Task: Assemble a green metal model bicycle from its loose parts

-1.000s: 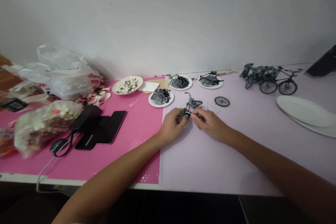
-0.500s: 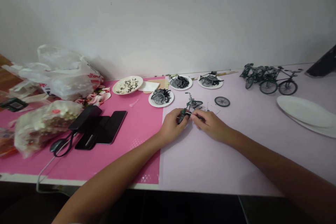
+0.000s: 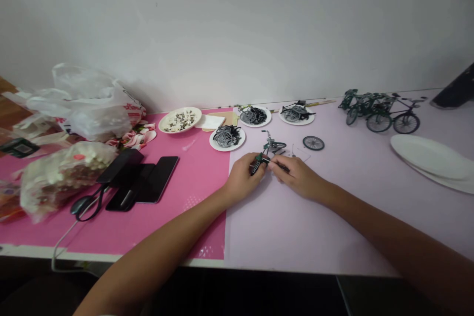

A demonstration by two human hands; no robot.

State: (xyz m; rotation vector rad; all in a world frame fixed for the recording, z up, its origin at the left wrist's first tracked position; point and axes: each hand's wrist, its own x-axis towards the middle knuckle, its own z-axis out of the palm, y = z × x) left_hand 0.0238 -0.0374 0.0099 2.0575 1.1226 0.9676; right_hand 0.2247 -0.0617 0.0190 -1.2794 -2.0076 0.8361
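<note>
My left hand [image 3: 242, 177] is closed around the near end of a small green model bicycle [image 3: 272, 145]. Its handlebar and one wheel point away from me, and the fingers hide part of the frame. From the right, my right hand [image 3: 296, 175] pinches a slim tool with a metal shaft [image 3: 265, 160], which looks like a small screwdriver. The shaft's tip meets the bicycle beside my left fingertips; the exact contact is too small to tell. A loose spoked wheel [image 3: 313, 143] lies flat beyond my right hand, near some thin wire-like parts [image 3: 306, 154].
Three small plates of dark bicycle parts [image 3: 226, 148] and a bowl of small pieces [image 3: 163, 126] stand toward the wall. Several model bicycles [image 3: 381, 113] stand back right, behind white oval plates [image 3: 433, 155]. Phones [image 3: 159, 180], a plastic bag [image 3: 92, 103] and a cable [image 3: 64, 237] occupy the left.
Almost nothing differs. Both hands stay in the same place on the bicycle, with at most a slight shift of the right fingers.
</note>
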